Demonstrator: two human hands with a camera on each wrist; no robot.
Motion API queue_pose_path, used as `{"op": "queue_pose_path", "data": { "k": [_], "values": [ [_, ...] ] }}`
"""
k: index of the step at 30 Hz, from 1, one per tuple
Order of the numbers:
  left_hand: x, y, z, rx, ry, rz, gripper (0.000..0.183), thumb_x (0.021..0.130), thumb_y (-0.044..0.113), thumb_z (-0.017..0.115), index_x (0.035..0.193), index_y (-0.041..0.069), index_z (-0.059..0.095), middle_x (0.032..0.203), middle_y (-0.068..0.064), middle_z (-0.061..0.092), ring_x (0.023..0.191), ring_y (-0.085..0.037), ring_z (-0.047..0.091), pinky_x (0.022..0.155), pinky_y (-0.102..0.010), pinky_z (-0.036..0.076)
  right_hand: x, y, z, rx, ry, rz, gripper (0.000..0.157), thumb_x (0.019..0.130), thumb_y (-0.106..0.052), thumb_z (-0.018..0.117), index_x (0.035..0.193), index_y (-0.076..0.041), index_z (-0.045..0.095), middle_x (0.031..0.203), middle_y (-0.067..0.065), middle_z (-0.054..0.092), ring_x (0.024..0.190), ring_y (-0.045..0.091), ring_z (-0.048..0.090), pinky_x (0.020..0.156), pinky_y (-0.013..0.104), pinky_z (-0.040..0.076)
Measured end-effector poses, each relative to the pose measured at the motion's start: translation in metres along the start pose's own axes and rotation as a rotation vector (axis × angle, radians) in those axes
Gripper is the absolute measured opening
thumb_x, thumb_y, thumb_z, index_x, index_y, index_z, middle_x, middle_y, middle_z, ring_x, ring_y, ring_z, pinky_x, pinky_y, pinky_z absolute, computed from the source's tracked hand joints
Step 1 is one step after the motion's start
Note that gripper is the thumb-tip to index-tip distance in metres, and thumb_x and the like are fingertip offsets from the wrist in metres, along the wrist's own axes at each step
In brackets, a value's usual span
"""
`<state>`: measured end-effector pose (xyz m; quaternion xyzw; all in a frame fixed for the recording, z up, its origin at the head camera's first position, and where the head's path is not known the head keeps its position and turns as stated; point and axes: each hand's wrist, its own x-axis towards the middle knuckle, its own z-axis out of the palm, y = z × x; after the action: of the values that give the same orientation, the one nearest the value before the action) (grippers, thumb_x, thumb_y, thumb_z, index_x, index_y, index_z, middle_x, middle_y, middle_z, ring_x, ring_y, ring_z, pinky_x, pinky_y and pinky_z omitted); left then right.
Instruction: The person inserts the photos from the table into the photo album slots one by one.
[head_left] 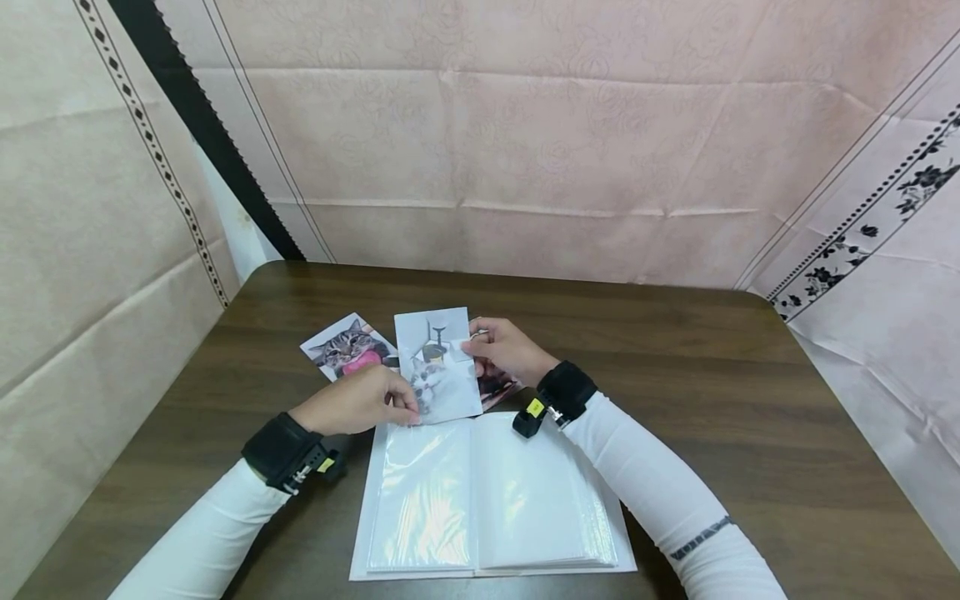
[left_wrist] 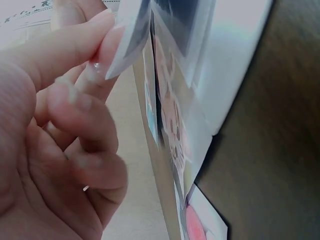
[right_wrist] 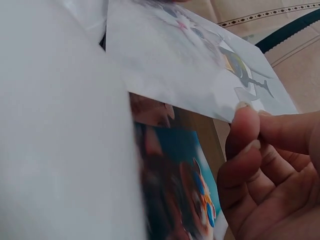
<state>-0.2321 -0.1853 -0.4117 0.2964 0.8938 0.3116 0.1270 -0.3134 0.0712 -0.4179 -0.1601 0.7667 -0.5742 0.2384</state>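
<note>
A pale photo (head_left: pixel 442 358) with a glass-like shape and a whitish animal is held up over the top edge of an open photo album (head_left: pixel 423 500) with clear pockets. My left hand (head_left: pixel 367 396) pinches its lower left corner; in the left wrist view, thumb and finger meet on the photo's corner (left_wrist: pixel 131 42). At the photo's right edge, my right hand (head_left: pixel 510 350) grips it between thumb and forefinger, and its other fingers are curled, as the right wrist view shows.
A tabby cat photo (head_left: pixel 348 346) lies on the brown table (head_left: pixel 675 367) at the left. A darker photo (head_left: pixel 495 387) lies partly hidden beneath my right hand. Pale patterned cloth (head_left: pixel 525 150) hangs behind the table.
</note>
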Motion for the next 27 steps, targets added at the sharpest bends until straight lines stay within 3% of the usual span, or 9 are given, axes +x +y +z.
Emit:
{"op": "queue_pose_path", "data": {
  "k": [10,17,27],
  "values": [
    [0.000,0.003,0.000,0.027,0.025,0.000,0.011,0.084,0.032,0.072,0.093,0.028,0.074,0.086,0.016,0.067,0.073,-0.009,0.056,0.056,-0.026,0.044,0.003,-0.002,0.007,0.003,-0.003,0.019,0.022,0.095,-0.019,0.058,0.115,-0.010,0.054,0.069,0.008,0.056,0.060,0.025,0.046,0.057,0.032,0.038],
    [0.002,0.006,0.005,-0.035,-0.020,-0.011,0.016,0.085,0.025,0.071,0.101,0.022,0.073,0.092,0.014,0.069,0.079,-0.007,0.060,0.071,-0.026,0.051,0.007,-0.001,0.011,-0.033,-0.003,0.034,0.022,0.094,-0.018,0.059,0.115,-0.010,0.054,0.067,0.006,0.057,0.059,0.021,0.049,0.057,0.029,0.041],
    [0.005,0.013,0.013,-0.030,-0.026,0.051,0.017,0.086,0.022,0.071,0.103,0.020,0.070,0.089,0.014,0.067,0.080,-0.002,0.061,0.075,-0.025,0.052,0.006,-0.001,0.014,-0.053,-0.018,0.017,0.017,0.095,-0.019,0.058,0.110,-0.010,0.055,0.066,0.006,0.057,0.060,0.025,0.049,0.058,0.030,0.041]
  ]
}}
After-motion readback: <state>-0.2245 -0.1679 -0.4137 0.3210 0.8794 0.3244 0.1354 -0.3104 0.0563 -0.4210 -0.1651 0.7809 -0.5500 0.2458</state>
